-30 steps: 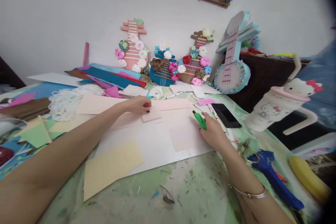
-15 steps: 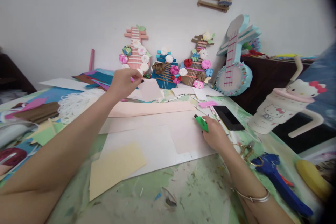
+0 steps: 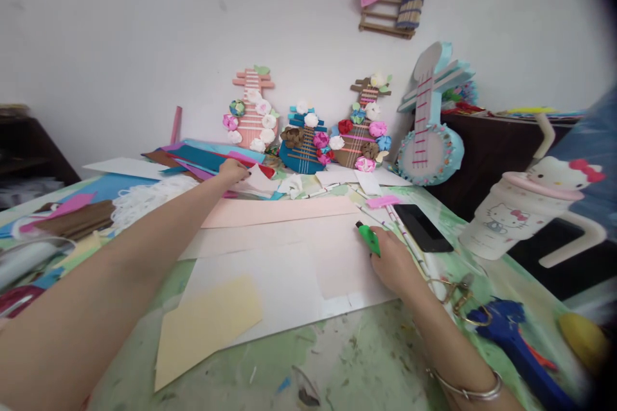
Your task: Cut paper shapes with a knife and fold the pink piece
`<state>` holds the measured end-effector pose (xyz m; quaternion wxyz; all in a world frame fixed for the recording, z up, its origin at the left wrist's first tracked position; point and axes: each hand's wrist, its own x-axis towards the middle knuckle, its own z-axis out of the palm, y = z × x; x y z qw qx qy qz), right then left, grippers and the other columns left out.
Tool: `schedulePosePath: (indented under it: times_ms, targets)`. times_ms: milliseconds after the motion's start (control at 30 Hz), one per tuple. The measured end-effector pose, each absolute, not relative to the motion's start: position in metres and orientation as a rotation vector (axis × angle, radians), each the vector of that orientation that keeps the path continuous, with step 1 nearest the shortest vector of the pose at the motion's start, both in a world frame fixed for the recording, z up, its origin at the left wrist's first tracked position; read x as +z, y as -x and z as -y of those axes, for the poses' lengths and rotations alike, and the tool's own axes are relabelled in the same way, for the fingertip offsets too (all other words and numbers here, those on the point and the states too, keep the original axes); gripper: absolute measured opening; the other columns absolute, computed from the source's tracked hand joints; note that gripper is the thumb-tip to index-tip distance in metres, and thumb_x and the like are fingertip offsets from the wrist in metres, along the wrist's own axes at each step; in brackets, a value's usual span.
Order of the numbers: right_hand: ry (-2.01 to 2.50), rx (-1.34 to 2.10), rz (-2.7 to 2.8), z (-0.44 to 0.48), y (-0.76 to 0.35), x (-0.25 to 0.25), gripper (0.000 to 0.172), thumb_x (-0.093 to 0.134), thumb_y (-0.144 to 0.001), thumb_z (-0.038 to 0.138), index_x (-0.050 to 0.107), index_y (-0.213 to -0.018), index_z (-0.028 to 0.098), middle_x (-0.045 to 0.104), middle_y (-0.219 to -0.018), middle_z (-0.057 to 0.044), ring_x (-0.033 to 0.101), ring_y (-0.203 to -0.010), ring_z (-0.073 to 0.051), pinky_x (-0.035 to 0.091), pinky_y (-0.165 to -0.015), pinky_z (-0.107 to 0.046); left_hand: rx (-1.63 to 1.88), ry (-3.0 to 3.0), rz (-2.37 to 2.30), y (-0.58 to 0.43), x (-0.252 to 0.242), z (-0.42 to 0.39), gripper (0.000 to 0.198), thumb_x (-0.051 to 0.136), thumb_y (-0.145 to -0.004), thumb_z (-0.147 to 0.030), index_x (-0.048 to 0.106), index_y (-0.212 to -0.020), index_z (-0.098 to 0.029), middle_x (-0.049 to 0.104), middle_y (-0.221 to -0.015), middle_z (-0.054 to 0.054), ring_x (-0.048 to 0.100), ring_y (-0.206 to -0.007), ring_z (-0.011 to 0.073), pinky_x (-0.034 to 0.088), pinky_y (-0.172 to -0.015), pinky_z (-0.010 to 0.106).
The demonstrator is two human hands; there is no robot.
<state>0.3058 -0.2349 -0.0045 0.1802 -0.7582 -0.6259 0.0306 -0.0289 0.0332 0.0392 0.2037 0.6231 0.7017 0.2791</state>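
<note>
My left hand (image 3: 233, 172) reaches far across the table and pinches a small pale pink paper piece (image 3: 259, 179), setting it down by the stack of coloured foam sheets (image 3: 202, 155). My right hand (image 3: 396, 262) rests on the table's right side, closed round a green craft knife (image 3: 368, 237) whose tip points away from me. Between the hands lie long pale pink paper sheets (image 3: 279, 212) on a white sheet (image 3: 270, 282). A cream paper piece (image 3: 207, 324) lies nearer to me.
Several decorated paper guitars (image 3: 303, 141) lean on the back wall, with a larger blue one (image 3: 429, 135) at the right. A black phone (image 3: 421, 227), a cat-figure cup (image 3: 520, 205), a blue glue gun (image 3: 511, 334) and scissors (image 3: 456, 292) lie right. White string (image 3: 139, 196) sits left.
My left hand lifted the small pink piece off the pink sheet, carried it back and to the left, and now lowers it by the foam sheets. The right hand barely moved.
</note>
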Motion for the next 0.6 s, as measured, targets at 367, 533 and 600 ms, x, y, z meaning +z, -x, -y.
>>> schedulePosePath:
  times_ms: [367, 533, 600]
  targets:
    - [2.187, 0.151, 1.761, 0.238, -0.302, 0.004, 0.054, 0.041, -0.081, -0.005, 0.047, -0.133, 0.007, 0.059, -0.117, -0.019, 0.054, -0.115, -0.029, 0.039, -0.088, -0.032, 0.711, -2.103, -2.210, 0.049, 0.021, -0.045, 0.031, 0.057, -0.094, -0.034, 0.058, -0.118, -0.014, 0.058, -0.120, 0.008, 0.060, -0.105, 0.0243, 0.052, -0.089, 0.042]
    - [2.203, 0.126, 1.741, 0.239, -0.300, 0.007, 0.052, 0.042, -0.082, -0.004, 0.049, -0.132, 0.006, 0.059, -0.119, -0.021, 0.057, -0.112, -0.030, 0.041, -0.086, -0.033, 0.835, -2.395, -2.087, 0.039, 0.023, -0.032, 0.034, 0.058, -0.093, -0.033, 0.055, -0.122, -0.015, 0.056, -0.123, 0.010, 0.058, -0.108, 0.0241, 0.051, -0.091, 0.046]
    - [2.201, 0.115, 1.738, 0.239, -0.300, 0.008, 0.052, 0.044, -0.081, -0.003, 0.049, -0.132, 0.006, 0.060, -0.118, -0.021, 0.058, -0.110, -0.030, 0.042, -0.085, -0.033, 0.839, -2.568, -1.923, 0.028, 0.024, -0.020, 0.033, 0.059, -0.093, -0.032, 0.056, -0.120, -0.015, 0.055, -0.125, 0.010, 0.056, -0.111, 0.0250, 0.048, -0.093, 0.048]
